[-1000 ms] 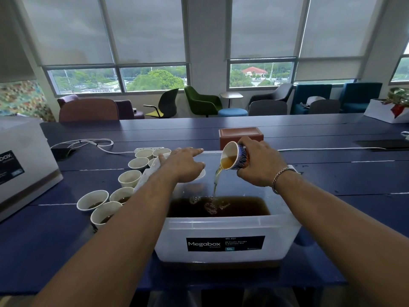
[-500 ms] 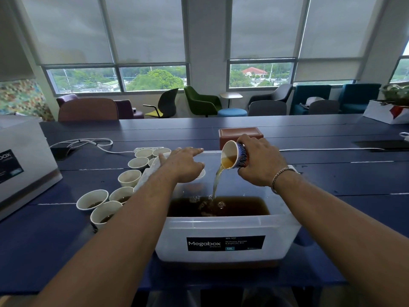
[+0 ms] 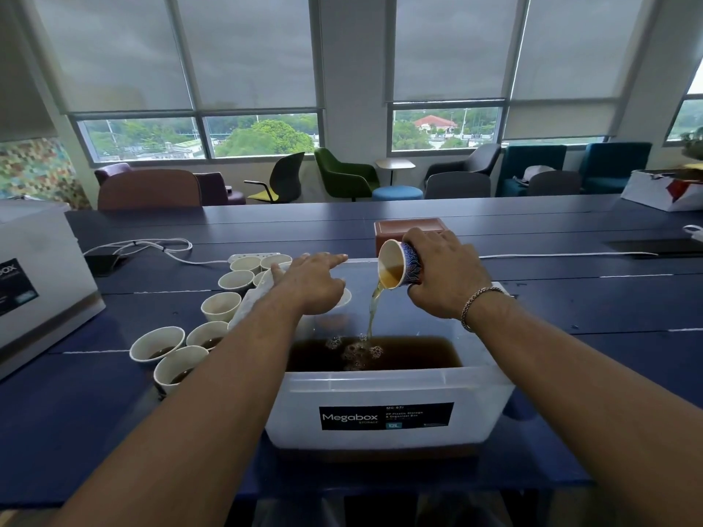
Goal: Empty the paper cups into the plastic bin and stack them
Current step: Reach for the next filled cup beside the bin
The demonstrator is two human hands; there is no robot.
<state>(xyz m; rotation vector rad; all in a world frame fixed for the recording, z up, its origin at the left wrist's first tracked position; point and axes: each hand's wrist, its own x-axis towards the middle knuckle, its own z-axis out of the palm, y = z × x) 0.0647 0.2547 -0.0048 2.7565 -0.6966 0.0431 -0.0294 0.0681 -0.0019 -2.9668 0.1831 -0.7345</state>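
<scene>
My right hand [image 3: 445, 275] grips a blue patterned paper cup [image 3: 399, 266], tipped to the left over the clear plastic bin [image 3: 380, 389]. A thin brown stream falls from the cup into the dark liquid [image 3: 411, 353] in the bin, where bubbles form. My left hand [image 3: 315, 283] hovers over the bin's far left corner, curled on a stack of white cups [image 3: 344, 296] lying sideways and mostly hidden, with the index finger stretched out. Several paper cups [image 3: 158, 342] stand on the blue table left of the bin, the nearest holding brown liquid.
A grey Megabox carton [image 3: 34, 275] stands at the left table edge. A white power strip [image 3: 255, 256] with its cable lies behind the cups. A brown box [image 3: 409, 226] sits just behind the bin. Chairs line the window wall; a white box [image 3: 662, 188] is far right.
The cup in my right hand has tipped a little further and the stream goes on. More bubbles show on the liquid. My left hand has stayed put.
</scene>
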